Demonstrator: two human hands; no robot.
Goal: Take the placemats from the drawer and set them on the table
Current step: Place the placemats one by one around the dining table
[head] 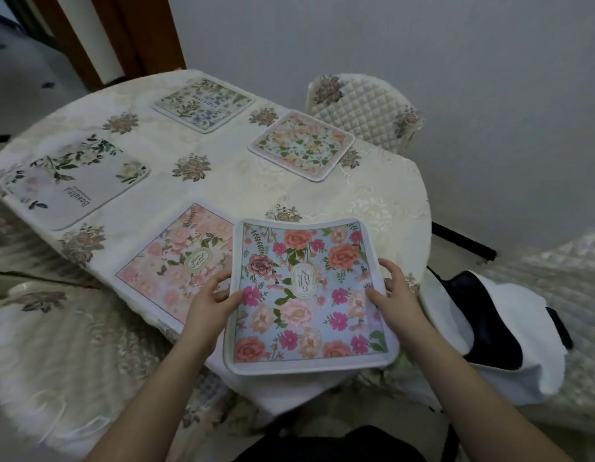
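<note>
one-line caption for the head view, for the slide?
Both hands, left hand and right hand, hold a blue floral placemat over the cream-clothed round table; four placemats already laid.

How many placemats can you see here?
5. Four lie flat: white floral placemat at left, green one far side, peach one by the chair, pink one near edge. Both hands hold the blue placemat.
</note>
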